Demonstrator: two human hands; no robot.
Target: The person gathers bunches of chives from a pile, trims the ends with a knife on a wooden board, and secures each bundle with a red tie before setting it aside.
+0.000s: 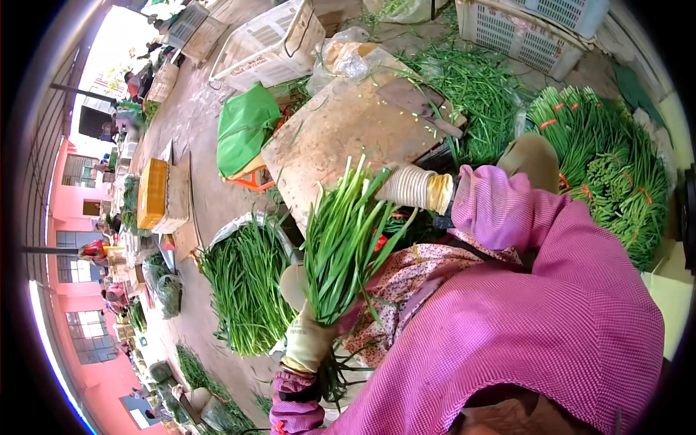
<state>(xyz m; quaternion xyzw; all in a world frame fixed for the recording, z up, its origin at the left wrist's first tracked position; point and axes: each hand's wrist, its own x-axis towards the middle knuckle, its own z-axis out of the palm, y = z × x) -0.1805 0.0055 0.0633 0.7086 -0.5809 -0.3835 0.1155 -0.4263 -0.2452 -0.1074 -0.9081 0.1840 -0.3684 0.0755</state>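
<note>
My left hand (308, 339), in a pale work glove, is wrapped round the leafy end of a bunch of garlic chives (341, 243). Thin dark leaf tips hang out below that hand. The pale stem ends of the bunch point up toward a board (322, 130). Close against these stems is my right hand (409, 186), covered by pale ribbed bands with a yellow cuff behind; its fingers are mostly hidden, and I cannot tell what they grip. A large pile of chives (246, 283) lies just left of the bunch.
Loose green trimmings (475, 90) heap beyond the board, beside a dark cloth (413, 98). Red-banded bundles (609, 167) are stacked at right. A green-covered stool (246, 119), a white crate (272, 43) and a yellow box (152, 192) stand around. Other people work far left.
</note>
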